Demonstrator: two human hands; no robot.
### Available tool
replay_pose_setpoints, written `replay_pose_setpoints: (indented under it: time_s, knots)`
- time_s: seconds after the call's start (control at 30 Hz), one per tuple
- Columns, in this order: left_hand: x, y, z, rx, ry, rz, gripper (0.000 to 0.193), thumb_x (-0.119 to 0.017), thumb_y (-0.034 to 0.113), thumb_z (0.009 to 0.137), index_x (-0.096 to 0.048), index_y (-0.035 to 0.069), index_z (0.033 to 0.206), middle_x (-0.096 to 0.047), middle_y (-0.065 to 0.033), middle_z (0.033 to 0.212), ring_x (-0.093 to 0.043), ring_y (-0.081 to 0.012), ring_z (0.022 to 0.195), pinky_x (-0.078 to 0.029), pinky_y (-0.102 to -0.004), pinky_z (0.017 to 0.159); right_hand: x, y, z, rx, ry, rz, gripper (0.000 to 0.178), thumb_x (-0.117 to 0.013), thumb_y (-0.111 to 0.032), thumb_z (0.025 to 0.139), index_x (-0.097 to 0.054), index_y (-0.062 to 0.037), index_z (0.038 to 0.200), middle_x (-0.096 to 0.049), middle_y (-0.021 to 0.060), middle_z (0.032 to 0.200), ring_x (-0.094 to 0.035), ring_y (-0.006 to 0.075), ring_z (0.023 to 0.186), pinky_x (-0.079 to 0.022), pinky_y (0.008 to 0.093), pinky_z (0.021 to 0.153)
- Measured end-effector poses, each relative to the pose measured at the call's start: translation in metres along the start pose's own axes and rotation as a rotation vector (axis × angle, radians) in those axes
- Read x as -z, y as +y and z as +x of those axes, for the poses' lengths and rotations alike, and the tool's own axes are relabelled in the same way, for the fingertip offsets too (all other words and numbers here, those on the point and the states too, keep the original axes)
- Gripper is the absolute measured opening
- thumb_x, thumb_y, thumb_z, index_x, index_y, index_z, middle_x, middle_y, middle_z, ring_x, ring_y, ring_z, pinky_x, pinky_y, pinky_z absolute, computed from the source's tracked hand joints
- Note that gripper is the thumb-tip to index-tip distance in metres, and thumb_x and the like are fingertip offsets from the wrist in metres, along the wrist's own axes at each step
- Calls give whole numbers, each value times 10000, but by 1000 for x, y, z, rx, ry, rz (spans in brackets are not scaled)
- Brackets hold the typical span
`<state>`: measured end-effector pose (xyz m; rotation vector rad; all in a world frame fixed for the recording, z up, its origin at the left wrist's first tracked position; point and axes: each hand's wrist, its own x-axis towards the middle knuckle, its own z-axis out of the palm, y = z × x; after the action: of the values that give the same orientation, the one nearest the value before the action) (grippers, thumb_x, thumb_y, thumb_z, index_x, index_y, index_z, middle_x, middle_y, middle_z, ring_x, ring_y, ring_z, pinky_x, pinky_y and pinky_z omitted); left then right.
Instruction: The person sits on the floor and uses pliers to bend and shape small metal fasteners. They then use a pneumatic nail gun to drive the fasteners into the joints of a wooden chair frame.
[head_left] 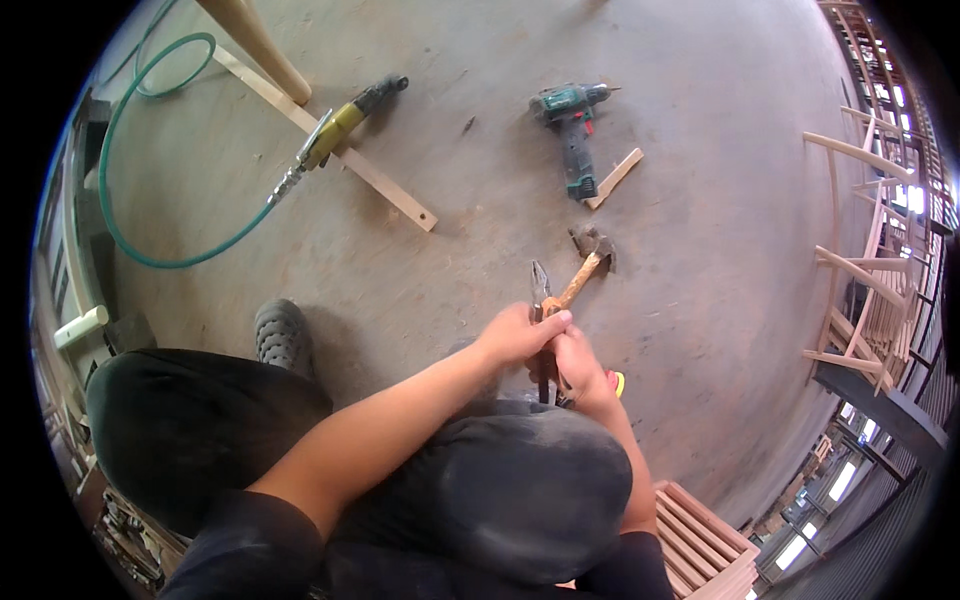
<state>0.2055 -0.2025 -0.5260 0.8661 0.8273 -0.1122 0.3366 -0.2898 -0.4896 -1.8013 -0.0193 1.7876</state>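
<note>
Your left hand (pixel 519 334) and right hand (pixel 582 364) meet over the floor (pixel 715 330), just beyond your right knee (pixel 540 490). That knee is the nearest edge, close below your wrists; your left knee (pixel 190 430) and shoe (pixel 283 337) bound the left side. To the right, the floor runs widely out to the chair frames (pixel 858 152), with slatted wood (pixel 705 540) beside your right elbow. Ahead, a broad stretch of floor lies between the air tool (pixel 340 132) and the drill (pixel 572 135). The air tool crosses a long strip (pixel 385 187), and its hose (pixel 108 195) loops well out to your left; the drill's foot sits by a short strip (pixel 616 177).

The pliers (pixel 540 283) are at your joined hands: their nose points away from you, slightly left, and the long axis runs nearly straight up the view, handles coming out below your fingers toward your knee. The hammer (pixel 581 279) slants beside them, head away and to the right, handle running back down-left until your hands hide it. Its head is nearer the drill than the pliers' nose is.

Both hands look curled, fingers overlapping about the pliers and the hammer handle; you cannot tell from here how tightly either is closed, or which hand bears which tool.
</note>
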Motion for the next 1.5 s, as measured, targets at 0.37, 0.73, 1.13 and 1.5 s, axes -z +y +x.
replay_pose_setpoints:
  time_s: [0.37,0.73,1.13,1.5]
  knots:
    - [-7,-12,47,205,197,-345,521,-635,374,1022,-684,-107,828,-698,-185,699,-708,-302,529,-549,-430,504,7,-34,47,-281,54,-389,277,-539,-222,1025,-660,22,976,-679,134,739,-607,220,526,-466,373,452]
    - [-2,-21,38,160,211,-409,535,-684,414,986,-694,-75,770,-676,-132,701,-665,-222,612,-515,-395,544,-18,-19,46,-222,225,-481,313,-584,-270,1001,-666,32,986,-655,104,730,-607,207,555,-453,378,482]
    - [63,25,14,-307,200,-425,230,-770,126,989,-726,-27,1155,-769,-67,1020,-720,-126,908,-600,-294,835,-20,12,-5,302,78,-129,398,-533,-13,856,-572,56,1246,-637,81,921,-637,177,707,-543,334,662]
    - [41,55,0,-482,146,-341,138,-739,126,1019,-721,-2,1067,-736,-20,935,-667,-100,848,-567,-273,789,-20,1,-37,441,45,-92,417,-522,20,895,-575,43,1308,-661,77,1024,-648,157,818,-546,313,737]
